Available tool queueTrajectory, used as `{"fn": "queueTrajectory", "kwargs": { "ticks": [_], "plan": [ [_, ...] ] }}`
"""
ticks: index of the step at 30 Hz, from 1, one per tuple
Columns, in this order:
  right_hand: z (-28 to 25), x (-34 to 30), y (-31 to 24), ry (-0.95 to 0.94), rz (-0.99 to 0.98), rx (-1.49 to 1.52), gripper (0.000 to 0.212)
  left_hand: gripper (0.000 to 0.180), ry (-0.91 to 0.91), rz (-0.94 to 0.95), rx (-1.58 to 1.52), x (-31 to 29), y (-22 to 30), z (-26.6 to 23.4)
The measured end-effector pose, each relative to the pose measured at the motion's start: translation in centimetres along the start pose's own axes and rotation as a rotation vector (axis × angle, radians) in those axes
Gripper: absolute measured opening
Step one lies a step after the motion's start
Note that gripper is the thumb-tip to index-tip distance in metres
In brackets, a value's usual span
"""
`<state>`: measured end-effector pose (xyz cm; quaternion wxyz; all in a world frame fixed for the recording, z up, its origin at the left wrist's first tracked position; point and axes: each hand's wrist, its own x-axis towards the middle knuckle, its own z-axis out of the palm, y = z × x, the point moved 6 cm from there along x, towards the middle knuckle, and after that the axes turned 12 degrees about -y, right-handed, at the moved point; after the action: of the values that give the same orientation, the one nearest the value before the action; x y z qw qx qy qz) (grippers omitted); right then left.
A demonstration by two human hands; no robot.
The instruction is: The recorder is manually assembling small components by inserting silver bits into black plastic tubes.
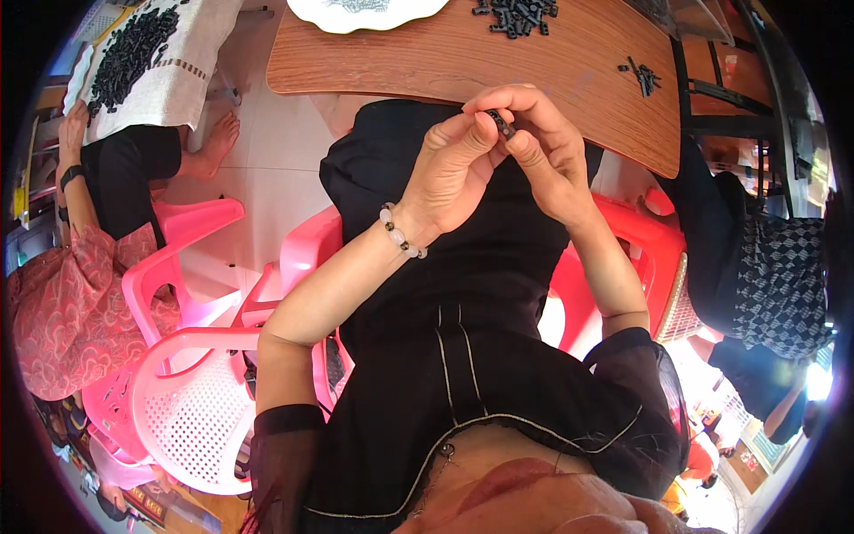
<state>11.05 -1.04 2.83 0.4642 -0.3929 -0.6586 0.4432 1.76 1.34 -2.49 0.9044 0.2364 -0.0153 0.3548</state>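
Observation:
Above my lap, close to the table's near edge, a small dark piece [504, 126] of black plastic look sits between my fingertips; its exact kind is too small to make out. My left hand [445, 173] pinches it between thumb and fingers, a beaded bracelet around the wrist. From the other side my right hand [553, 165] grips it too, thumb against the piece and index finger curled over the top. On the brown wooden table [382, 67] lie a heap of similar black pieces [519, 16] at the far edge and a smaller group [642, 78] to the right.
A white wavy-edged plate [369, 20] stands at the table's far side. To the left, a person sits by a cloth-covered table [182, 89] with a large black heap [133, 58]. Pink plastic chairs [191, 347] crowd my left; another person [774, 276] is at the right.

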Motion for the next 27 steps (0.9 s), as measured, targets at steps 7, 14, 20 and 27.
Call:
{"fn": "queueTrajectory", "kwargs": {
  "ticks": [7,14,20,27],
  "plan": [
    [0.7,-0.7,0.4,0.048,0.003,0.067,0.037,0.019,0.028,0.0,-0.039,-0.5,-0.6,0.1],
    [0.8,-0.8,0.6,0.091,0.001,0.125,0.028,0.02,0.024,-0.004,0.001,-0.6,-0.6,0.3],
    [0.1,-0.3,1.0,0.04,0.033,0.165,0.039,0.02,0.016,-0.036,-0.063,0.1,-0.1,0.1],
    [0.2,-0.1,1.0,-0.004,-0.003,0.333,0.048,0.02,0.025,-0.041,-0.018,-0.1,0.0,-0.1]
  ]
}}
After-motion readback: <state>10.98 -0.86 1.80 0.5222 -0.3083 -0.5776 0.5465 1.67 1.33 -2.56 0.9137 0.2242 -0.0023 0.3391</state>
